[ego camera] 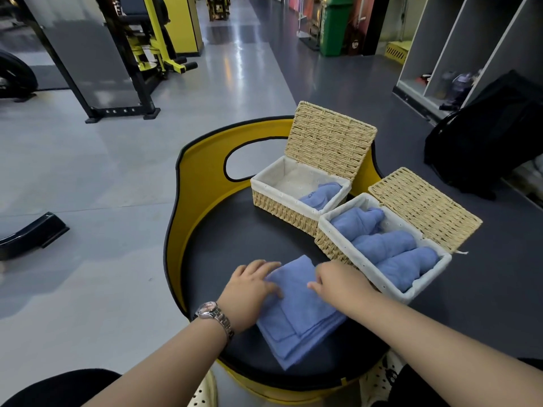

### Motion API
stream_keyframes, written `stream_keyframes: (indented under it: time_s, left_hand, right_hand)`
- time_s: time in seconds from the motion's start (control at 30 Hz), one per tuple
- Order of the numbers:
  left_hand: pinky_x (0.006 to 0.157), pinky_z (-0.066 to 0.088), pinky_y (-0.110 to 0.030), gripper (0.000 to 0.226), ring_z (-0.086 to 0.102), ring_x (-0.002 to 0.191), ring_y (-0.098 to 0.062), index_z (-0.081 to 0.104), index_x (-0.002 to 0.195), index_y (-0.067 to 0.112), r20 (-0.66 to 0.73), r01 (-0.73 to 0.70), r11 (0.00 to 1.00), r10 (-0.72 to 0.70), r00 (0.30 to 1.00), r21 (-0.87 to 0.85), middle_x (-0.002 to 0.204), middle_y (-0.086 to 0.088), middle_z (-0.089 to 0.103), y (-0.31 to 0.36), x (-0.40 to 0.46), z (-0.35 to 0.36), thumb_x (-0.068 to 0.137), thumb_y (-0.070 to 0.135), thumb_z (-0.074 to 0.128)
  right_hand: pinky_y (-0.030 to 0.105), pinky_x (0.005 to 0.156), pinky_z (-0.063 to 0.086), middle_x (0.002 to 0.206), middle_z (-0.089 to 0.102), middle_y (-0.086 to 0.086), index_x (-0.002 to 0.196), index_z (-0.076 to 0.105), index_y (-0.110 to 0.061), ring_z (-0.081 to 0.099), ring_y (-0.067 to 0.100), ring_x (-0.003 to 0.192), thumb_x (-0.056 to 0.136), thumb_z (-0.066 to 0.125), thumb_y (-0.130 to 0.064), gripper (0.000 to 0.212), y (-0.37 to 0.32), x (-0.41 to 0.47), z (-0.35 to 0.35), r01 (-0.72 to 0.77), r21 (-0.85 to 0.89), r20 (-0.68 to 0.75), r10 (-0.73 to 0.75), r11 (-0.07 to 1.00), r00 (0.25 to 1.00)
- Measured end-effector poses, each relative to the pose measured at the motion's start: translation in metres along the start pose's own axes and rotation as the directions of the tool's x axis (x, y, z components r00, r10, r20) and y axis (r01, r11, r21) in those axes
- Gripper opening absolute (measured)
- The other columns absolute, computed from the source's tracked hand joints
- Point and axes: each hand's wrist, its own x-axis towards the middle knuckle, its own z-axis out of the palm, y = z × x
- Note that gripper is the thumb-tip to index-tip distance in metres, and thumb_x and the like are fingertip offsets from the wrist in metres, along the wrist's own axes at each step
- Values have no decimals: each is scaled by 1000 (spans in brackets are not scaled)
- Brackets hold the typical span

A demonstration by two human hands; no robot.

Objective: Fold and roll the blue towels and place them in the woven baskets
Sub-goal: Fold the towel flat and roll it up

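A folded blue towel [299, 315] lies flat on the round black pad [235, 239] in front of me. My left hand [249, 286], with a watch on the wrist, rests on the towel's left side, fingers curled over its far edge. My right hand [338, 280] pinches the towel's far right edge. Two woven baskets stand behind with lids up. The far basket [282, 201] holds one rolled blue towel [320, 195]. The near basket [332, 245] holds three rolled blue towels [385, 245].
The pad sits in a yellow rim [176, 230] with a handle cut-out. Gym machines [141, 54] stand on the grey floor to the left. A black bag [484, 142] and open lockers [458, 54] are at the right.
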Motion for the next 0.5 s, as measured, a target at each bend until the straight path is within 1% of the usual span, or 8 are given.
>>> stream_keyframes:
  time_s: [0.07,0.1,0.13,0.2,0.27,0.37,0.43,0.5]
  left_hand:
    - [102,35,-37,48,33,134,-23,49,124,39,-53,211,961,-223,973,-177,148,7,32,-3,1,0,84,15,53]
    - [100,37,-35,47,38,130,-23,43,131,35,-32,333,898,-357,934,-288,143,4,37,-3,1,1,87,25,56]
    - [100,38,-34,57,41,128,-24,36,137,30,38,447,812,-468,883,-375,139,0,41,-4,1,3,85,38,60]
    - [99,40,-34,87,45,125,-26,29,142,21,252,584,726,-528,811,-362,136,-4,46,-6,-1,9,73,57,68]
    - [91,46,-34,84,52,116,-23,40,132,20,321,590,768,-509,799,-249,127,-1,54,-8,-3,14,66,59,72]
    - [69,46,-29,46,58,90,-17,56,95,23,302,560,785,-484,821,-264,97,5,61,-11,-4,17,63,50,76]
    - [58,40,-25,30,55,77,-14,54,77,23,275,526,764,-450,850,-374,82,7,58,-12,-2,16,63,37,77]
    - [50,34,-19,26,49,65,-8,48,66,24,213,472,736,-425,880,-485,69,9,53,-13,-2,13,65,25,74]
  right_hand:
    - [31,82,46,110,61,5,101,55,-15,59,24,101,89,59,-43,31,1,3,3,-33,59,-97,39,998,995]
    - [32,90,45,116,59,6,110,54,-14,57,23,107,88,61,-43,37,2,5,6,-53,80,-82,59,995,995]
    - [33,97,43,122,57,6,120,52,-13,55,23,114,88,62,-43,45,4,7,9,-76,124,-38,81,989,996]
    - [35,102,41,131,55,6,130,47,-11,53,23,121,88,64,-38,53,5,10,12,-123,307,64,109,944,992]
    - [34,105,40,136,53,5,138,40,-12,51,21,125,85,68,-30,62,7,12,12,-150,492,141,91,857,986]
    - [35,103,42,131,54,3,143,33,-13,52,19,121,75,78,-22,82,8,12,14,-213,627,229,84,749,970]
    - [37,99,48,117,60,-1,128,48,-15,58,17,111,68,81,-16,68,13,12,13,-232,701,264,57,674,963]
    - [35,96,50,110,64,-5,116,55,-17,61,12,103,66,81,-11,57,17,9,9,-213,768,270,-3,604,963]
